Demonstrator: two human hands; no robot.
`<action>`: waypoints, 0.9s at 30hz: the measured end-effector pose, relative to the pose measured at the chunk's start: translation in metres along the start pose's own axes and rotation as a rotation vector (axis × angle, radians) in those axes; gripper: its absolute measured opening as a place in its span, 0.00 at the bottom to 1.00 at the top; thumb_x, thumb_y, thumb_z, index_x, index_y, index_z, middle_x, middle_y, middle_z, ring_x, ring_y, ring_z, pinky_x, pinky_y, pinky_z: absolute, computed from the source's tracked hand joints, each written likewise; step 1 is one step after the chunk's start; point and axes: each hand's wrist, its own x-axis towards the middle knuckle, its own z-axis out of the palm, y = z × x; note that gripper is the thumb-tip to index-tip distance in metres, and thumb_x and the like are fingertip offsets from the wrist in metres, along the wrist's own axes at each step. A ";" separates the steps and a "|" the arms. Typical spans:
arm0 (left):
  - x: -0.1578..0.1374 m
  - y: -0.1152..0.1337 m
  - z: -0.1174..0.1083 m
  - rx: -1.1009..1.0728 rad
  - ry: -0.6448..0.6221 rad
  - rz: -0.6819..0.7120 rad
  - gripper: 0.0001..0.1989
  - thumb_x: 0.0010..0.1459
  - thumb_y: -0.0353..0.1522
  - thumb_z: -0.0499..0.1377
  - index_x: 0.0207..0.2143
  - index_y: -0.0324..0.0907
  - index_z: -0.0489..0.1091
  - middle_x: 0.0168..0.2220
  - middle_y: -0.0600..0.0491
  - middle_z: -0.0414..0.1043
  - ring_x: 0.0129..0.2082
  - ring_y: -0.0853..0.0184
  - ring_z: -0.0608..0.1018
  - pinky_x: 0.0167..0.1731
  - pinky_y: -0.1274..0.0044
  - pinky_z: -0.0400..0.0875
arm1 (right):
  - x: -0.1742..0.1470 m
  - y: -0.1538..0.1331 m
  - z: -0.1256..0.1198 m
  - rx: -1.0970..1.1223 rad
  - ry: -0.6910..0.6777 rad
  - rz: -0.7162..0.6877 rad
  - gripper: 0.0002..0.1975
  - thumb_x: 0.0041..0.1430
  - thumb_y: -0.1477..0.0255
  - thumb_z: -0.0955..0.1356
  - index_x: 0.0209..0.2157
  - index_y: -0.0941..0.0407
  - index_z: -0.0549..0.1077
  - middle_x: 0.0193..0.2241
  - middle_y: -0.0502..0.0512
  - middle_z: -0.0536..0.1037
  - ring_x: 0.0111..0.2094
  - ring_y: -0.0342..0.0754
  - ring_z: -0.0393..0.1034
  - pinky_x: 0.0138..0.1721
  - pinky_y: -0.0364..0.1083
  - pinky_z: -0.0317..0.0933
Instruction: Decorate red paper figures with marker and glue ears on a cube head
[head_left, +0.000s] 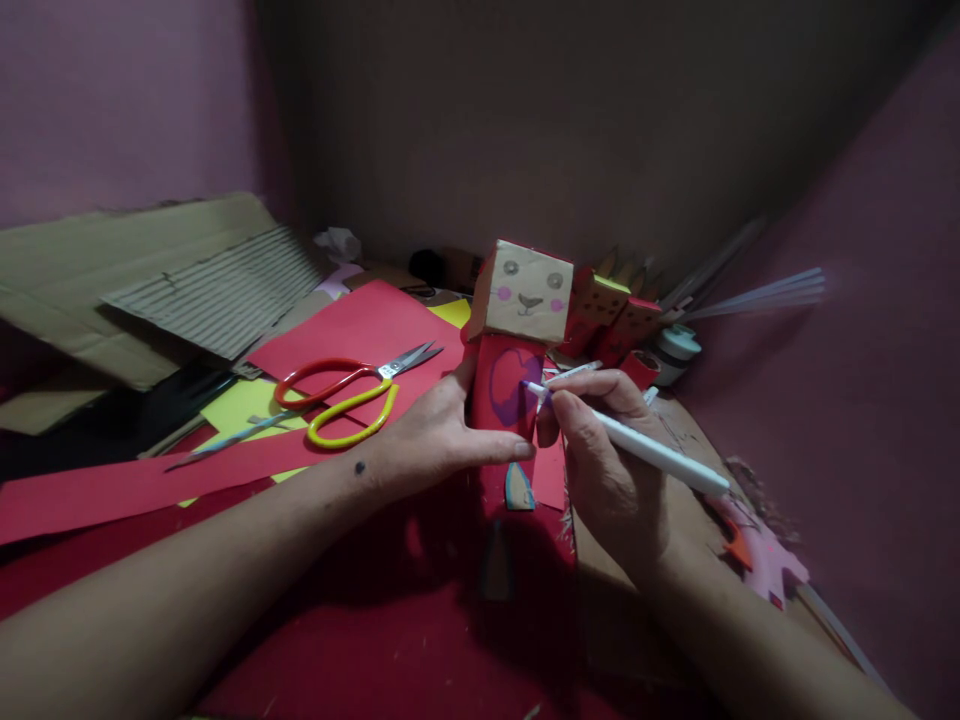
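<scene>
A cardboard animal figure [525, 290] stands upright in the middle, with a box head showing drawn eyes, pink cheeks and a nose. Its red paper body carries a purple outlined shape, partly filled in. My left hand [450, 430] is wrapped round the body from the left, thumb across its lower front. In my right hand [615, 450] is a white marker [660, 455], its tip touching the purple shape. Just below my left thumb is a small blue-edged cardboard piece [519, 487]. A similar pointed piece [496, 565] lies on the red surface in shadow.
Scissors [386, 385] with red and yellow handles lie on red paper [360, 330] to the left, beside a pencil [232, 440]. Cardboard sheets [217, 285] lean at the back left. Small red figures [600, 310], a lidded jar [677, 350] and a pink glue gun [772, 555] are at right.
</scene>
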 end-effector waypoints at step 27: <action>0.000 0.001 0.001 -0.020 -0.022 0.004 0.28 0.51 0.32 0.70 0.54 0.44 0.67 0.50 0.50 0.78 0.51 0.53 0.79 0.51 0.64 0.74 | -0.002 -0.002 0.000 -0.012 -0.015 -0.015 0.03 0.65 0.69 0.72 0.35 0.52 0.77 0.25 0.46 0.77 0.27 0.43 0.70 0.29 0.45 0.63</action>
